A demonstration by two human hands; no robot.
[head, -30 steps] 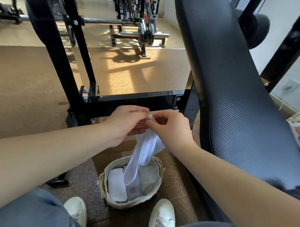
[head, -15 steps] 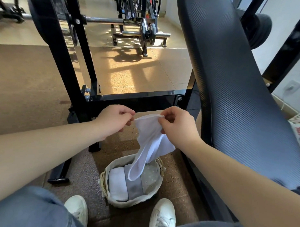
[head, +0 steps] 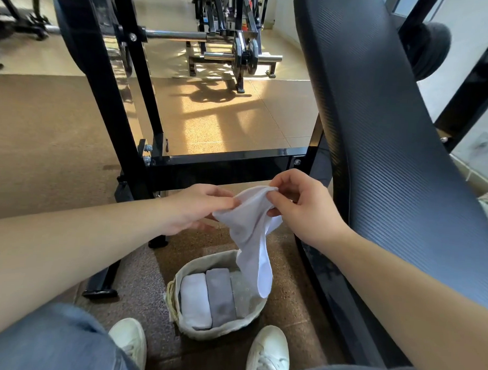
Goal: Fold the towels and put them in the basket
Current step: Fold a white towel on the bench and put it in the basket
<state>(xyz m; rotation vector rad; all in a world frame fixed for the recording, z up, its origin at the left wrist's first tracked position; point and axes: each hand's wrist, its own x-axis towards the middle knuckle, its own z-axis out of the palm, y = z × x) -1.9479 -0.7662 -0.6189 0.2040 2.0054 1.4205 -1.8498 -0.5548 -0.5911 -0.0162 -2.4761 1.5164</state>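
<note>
A white towel (head: 253, 235) hangs between my hands above a small woven basket (head: 249, 324) on the floor. My left hand (head: 197, 208) pinches the towel's left edge, and my right hand (head: 300, 203) pinches its top edge between thumb and fingers. The towel's lower end dangles into the basket's right side. Inside the basket lie a folded white towel (head: 194, 300) on the left and a folded grey towel (head: 221, 296) beside it.
A black padded bench (head: 399, 151) slopes along the right. A black steel rack frame (head: 224, 164) crosses just behind my hands, with its upright (head: 107, 97) at left. My white shoes (head: 129, 341) (head: 269, 351) flank the basket. A loaded barbell (head: 244, 57) sits farther back.
My hands have moved apart along the towel's top edge, spreading it wider. The view has shifted slightly, and the towel's hanging end has swung toward the basket's right side.
</note>
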